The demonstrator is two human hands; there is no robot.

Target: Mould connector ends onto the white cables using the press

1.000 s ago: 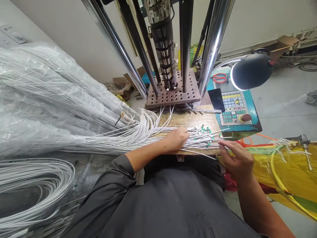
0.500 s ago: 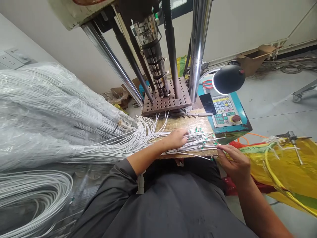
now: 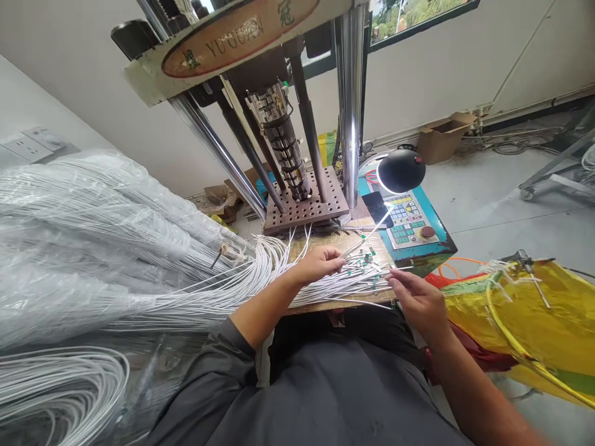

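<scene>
A thick bundle of white cables (image 3: 260,272) lies across the worktable (image 3: 320,243), many of its ends tipped with small green pieces (image 3: 367,257). My left hand (image 3: 320,263) is closed above the bundle on a white cable (image 3: 379,224), whose free end slants up to the right. At the right ends of the bundle, my right hand (image 3: 418,300) has its thumb and fingertips pinched together. What lies between those fingertips is too small to make out. Behind the cables stands a press with a holed metal plate (image 3: 320,210); two white cables run out from under it.
A black lamp (image 3: 400,170) shines beside the control panel (image 3: 409,220) with its red knob. Plastic-wrapped cable bundles (image 3: 83,235) fill the left side, above a coil of white cable (image 3: 69,384). At right lies a yellow sack (image 3: 543,328). A cardboard box (image 3: 444,139) stands on the floor behind.
My left hand has lifted a white cable, so its end now points up and right above the others. My right hand stays pinched near the cable ends. The view has tilted upward.
</scene>
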